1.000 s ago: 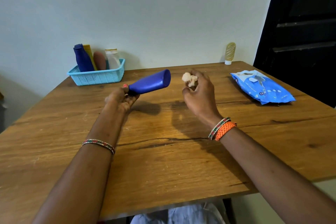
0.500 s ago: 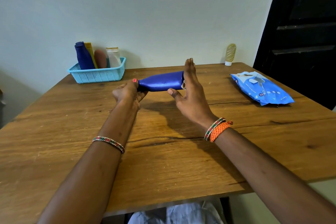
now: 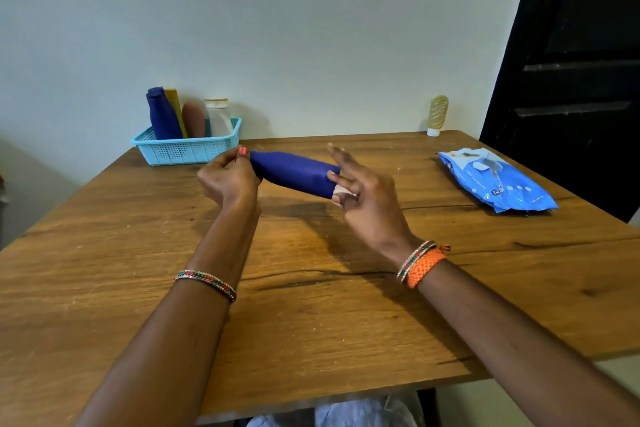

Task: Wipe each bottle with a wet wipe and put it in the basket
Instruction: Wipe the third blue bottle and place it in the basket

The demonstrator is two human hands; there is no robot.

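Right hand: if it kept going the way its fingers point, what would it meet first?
Probably the bare wall; the right hand points up and away past the blue bottle, though depth is unclear.

wipes pack [image 3: 497, 181] print (too blurred), unreadable

A single head-worn view is given, aimed forward and down across the wooden table [image 3: 311, 340], whose near edge is seen close below, toward the wall behind it.
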